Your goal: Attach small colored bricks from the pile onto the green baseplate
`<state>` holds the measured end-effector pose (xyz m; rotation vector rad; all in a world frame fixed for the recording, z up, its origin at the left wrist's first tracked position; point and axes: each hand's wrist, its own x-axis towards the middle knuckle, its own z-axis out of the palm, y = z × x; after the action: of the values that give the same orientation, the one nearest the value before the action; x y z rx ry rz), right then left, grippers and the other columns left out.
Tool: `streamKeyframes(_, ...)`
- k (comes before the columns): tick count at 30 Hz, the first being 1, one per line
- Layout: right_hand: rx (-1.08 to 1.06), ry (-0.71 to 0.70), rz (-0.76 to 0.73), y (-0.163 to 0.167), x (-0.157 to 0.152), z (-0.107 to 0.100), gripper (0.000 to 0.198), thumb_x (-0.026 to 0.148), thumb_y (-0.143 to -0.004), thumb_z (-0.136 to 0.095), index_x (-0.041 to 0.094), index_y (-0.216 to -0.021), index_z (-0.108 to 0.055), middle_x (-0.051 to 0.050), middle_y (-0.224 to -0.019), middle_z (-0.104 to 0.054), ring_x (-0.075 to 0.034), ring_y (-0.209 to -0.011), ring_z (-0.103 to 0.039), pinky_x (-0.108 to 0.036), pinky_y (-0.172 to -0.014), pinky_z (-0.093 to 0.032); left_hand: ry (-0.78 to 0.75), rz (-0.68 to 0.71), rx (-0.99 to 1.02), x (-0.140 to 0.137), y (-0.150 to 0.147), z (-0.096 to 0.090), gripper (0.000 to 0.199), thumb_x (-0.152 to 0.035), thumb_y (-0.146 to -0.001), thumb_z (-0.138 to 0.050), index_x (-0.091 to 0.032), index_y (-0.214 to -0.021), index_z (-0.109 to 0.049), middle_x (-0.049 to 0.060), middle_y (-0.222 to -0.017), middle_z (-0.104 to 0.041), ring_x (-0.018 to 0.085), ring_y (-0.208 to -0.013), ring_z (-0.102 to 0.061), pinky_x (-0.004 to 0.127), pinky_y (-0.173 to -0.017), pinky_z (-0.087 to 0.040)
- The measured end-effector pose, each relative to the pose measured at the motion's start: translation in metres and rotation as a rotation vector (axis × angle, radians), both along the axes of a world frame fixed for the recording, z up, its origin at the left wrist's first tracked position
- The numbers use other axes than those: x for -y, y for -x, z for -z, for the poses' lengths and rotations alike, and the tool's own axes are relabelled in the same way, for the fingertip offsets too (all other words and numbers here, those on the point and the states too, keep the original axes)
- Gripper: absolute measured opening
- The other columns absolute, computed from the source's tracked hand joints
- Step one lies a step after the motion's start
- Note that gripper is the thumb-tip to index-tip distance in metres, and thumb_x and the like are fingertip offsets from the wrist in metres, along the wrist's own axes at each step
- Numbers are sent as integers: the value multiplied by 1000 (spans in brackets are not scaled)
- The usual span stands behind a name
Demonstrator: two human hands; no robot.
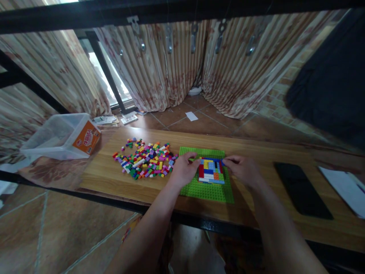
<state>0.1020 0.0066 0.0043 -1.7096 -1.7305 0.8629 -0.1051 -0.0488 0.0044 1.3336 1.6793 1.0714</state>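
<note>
A green studded baseplate [205, 192] lies on the table, bearing a low rectangular build of multicoloured toy bricks [210, 171]. My left hand [184, 169] rests over the plate's left side, thumb at the build's upper-left corner, forefinger apart from it. At the upper-right corner, my right hand [241, 167] has thumb and forefinger pinched on a small blue brick [223, 162], mostly hidden by the fingertips. Whether that brick is attached to the build I cannot tell. Left of the plate spreads a pile of loose toy bricks [148, 160] in many colours.
A clear plastic bin [57, 137] with an orange label stands at the table's left end. To the right lie a black flat device [302, 190] and white paper [342, 186]. A dark bar [182, 11] with hanging hooks crosses overhead, before striped curtains [159, 68].
</note>
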Motion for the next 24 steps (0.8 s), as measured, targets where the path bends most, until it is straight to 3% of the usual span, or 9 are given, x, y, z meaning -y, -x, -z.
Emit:
streamKeyframes(12, -116, 26, -11, 2, -2, 5, 35, 48, -63, -72, 18, -80, -77, -3, -62, -69, -17, -55, -59, -28, -52, -43, 13, 85, -47, 0, -3, 9, 33, -28, -86, -60, -14, -114, -68, 7, -101, -74, 16, -79, -67, 27, -74, -55)
streamKeyframes(17, -308, 152, 20, 6, 2, 1, 41, 49, -55, -78, 18, -81, -77, 0, -54, -63, -11, -48, -50, -25, -48, -39, 8, 88, -43, 1, -5, 4, 31, -25, -85, -60, -12, -112, -69, 8, -102, -74, 17, -85, -68, 28, -80, -54)
streamKeyframes(24, -434, 313, 37, 7, 4, -1, 40, 44, -53, -83, 19, -83, -76, 0, -58, -66, -10, -50, -52, -23, -50, -43, 14, 74, -36, 2, -7, 6, 31, -21, -84, -59, -12, -112, -68, 10, -107, -73, 19, -88, -68, 29, -80, -55)
